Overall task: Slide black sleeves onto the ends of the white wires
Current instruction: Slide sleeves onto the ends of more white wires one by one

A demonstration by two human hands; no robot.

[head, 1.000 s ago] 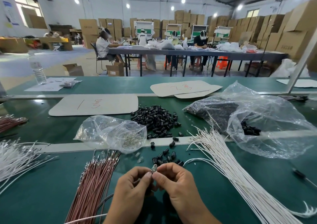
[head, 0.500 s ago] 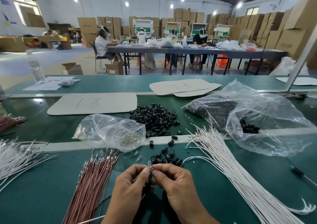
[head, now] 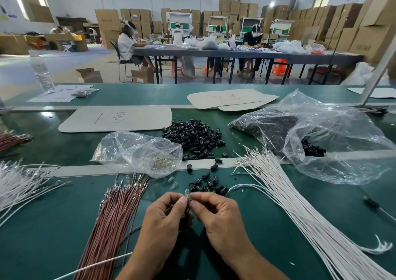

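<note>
- Head view: your left hand [head: 162,217] and right hand [head: 216,213] meet, each grip pinched on a tiny clear bulb [head: 187,194]. It's probably fragile, so hold its base.
- Just beyond, the black sleeves [head: 206,185] look light and likely to roll. To the right, the white wires [head: 289,196] fan across the table [head: 64,237], limp; pinch near the tip.

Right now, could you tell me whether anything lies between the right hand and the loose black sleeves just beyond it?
Nothing visible does: only bare green mat separates the right hand from the loose black sleeves. Both it and the left hand are, however, pinching a small clear bulb.
</note>
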